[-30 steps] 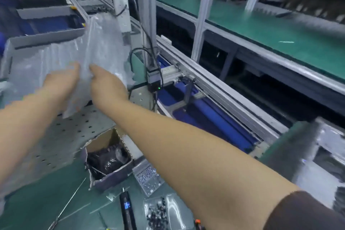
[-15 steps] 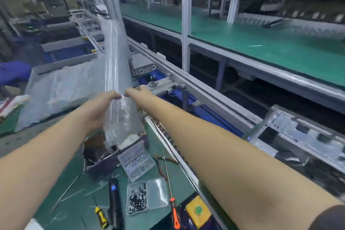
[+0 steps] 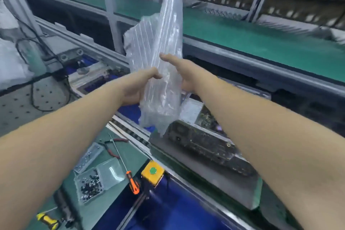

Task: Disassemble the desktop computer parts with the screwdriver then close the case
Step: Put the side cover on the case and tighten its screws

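Pinching a folded bubble-wrap bag (image 3: 158, 73) in the left hand (image 3: 138, 87), right hand (image 3: 179, 69) flat against it, fingers straight — a weak grip could drop it onto the open computer case (image 3: 209, 140) at 5 o'clock. The screwdriver (image 3: 130, 179) lies on the desk (image 3: 138, 155) at 7 o'clock — untouched.

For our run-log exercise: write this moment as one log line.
left hand: grips bubble-wrap bag | right hand: fingers straight against bag | computer case: below on conveyor | orange screwdriver: untouched
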Tool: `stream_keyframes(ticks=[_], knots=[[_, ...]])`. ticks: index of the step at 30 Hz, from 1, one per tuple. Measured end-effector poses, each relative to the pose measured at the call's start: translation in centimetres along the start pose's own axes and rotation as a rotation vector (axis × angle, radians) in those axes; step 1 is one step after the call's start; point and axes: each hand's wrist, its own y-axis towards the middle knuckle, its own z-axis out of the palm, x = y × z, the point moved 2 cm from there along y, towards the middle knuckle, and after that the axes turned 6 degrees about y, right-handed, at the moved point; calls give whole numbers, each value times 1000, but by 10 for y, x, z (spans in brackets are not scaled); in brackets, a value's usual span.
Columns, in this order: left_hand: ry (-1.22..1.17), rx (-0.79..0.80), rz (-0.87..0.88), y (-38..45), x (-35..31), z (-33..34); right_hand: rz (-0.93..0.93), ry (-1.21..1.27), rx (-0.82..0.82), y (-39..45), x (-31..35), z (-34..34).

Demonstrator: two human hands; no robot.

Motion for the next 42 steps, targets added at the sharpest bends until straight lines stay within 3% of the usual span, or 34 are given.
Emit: stream_keyframes(ticks=[4, 10, 12, 16, 18, 22, 26, 28, 31, 34, 36, 42], knots=[[288, -161, 182, 32, -2, 57, -66, 28, -182, -35, -7, -58], [315, -139, 306, 47, 2, 122, -134, 80, -463, -83, -19, -110], [375, -128, 289, 52, 0, 133, -152, 98, -501, -96, -21, -120], [294, 127, 206, 57, -12, 155, -140, 17, -528, -117, -15, -140], [224, 182, 163, 61, -20, 165, -130, -14, -535, -123, -9, -152], [175, 163, 91, 81, -30, 187, -126, -107, -598, -124, -10, -187], [417, 69, 50, 108, -29, 206, -55, -551, -839, -114, -33, -230], [529, 72, 51, 122, -33, 211, -97, -617, -871, -102, -49, -247], [874, 64, -25, 137, -43, 213, -11, -727, -811, -82, -74, -265], [1329, 127, -203, 149, -37, 222, 125, -998, -574, -64, -93, -271], [1430, 140, -254, 155, -25, 231, 137, -975, -462, -48, -102, -269], [1715, 231, -176, 175, -9, 252, 275, -841, -289, -2, -139, -265]])
